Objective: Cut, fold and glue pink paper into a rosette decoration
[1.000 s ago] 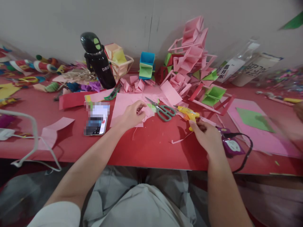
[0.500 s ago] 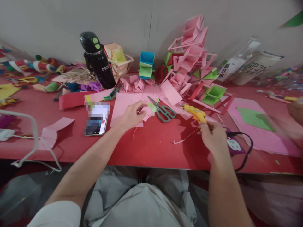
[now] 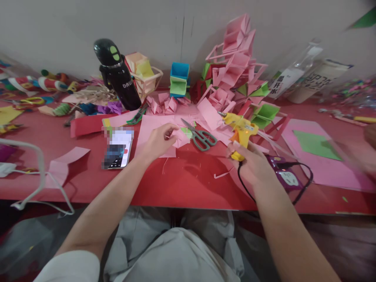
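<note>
My right hand grips a yellow hot glue gun by its handle, above the red tabletop. The nozzle points up and left, a small orange light shows on the body, and a black cord hangs below. With curled fingers, my left hand pinches the edge of a small folded pink paper; the fingertips partly cover the contact. Grey-green handled scissors lie between my hands, blades toward the back left. Under my left hand is a flat pink sheet, with a light green paper piece nearby.
A phone lies left of the sheet. Behind stand a black bottle, a blue-green paper model and stacked pink paper models. A purple power strip sits at right. Another person's hand shows at the right edge.
My right hand has raised the glue gun and moved it left, turning it more upright. My left hand has shifted slightly left at the folded pink paper.
</note>
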Demonstrator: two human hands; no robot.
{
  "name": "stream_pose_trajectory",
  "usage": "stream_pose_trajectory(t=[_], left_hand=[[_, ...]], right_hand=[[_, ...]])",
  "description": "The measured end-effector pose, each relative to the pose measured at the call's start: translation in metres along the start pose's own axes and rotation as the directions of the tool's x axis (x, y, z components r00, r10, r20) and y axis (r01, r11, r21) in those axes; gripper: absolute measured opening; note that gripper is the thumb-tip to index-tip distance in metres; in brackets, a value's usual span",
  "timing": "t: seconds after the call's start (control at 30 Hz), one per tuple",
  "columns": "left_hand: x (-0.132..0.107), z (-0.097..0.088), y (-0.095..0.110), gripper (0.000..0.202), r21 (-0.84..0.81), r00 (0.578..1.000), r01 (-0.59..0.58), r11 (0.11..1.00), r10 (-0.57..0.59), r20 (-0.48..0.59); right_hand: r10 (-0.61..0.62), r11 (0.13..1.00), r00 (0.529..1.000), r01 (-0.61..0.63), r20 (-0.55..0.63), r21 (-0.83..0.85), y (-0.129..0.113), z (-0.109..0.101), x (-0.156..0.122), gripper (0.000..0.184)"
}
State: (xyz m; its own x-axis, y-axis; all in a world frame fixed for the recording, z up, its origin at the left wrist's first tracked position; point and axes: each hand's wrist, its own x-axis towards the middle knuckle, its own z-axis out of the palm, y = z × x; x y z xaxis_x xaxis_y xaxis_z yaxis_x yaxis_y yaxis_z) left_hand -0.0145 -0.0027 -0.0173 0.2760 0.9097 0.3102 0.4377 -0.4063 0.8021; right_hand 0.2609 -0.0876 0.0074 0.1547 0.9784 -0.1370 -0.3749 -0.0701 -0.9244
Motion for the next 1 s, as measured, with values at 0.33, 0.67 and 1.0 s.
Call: stream_pose_trajectory(t=[0.33, 0.67, 1.0], left_hand=[[0.007, -0.022, -0.004, 0.023, -0.041, 0.991, 0.069, 0.997, -0.073, -0.112], [0.005, -0.013, -0.014, 0.026, 0.007, 0.997, 0.059, 0.998, -0.059, -0.042], [0.002, -0.007, 0.002, 0.029, -0.041, 0.992, 0.127, 0.991, -0.128, -0.020]], right_hand=[[0.168, 0.986, 0.971, -0.161, 0.173, -0.051, 0.032, 0.046, 0.015, 0.035], [-0.092, 0.965, 0.990, 0.114, 0.103, -0.235, 0.046, 0.044, 0.051, 0.037], [0.000, 0.932, 0.979, 0.074, 0.203, -0.355, 0.029, 0.025, 0.050, 0.039]])
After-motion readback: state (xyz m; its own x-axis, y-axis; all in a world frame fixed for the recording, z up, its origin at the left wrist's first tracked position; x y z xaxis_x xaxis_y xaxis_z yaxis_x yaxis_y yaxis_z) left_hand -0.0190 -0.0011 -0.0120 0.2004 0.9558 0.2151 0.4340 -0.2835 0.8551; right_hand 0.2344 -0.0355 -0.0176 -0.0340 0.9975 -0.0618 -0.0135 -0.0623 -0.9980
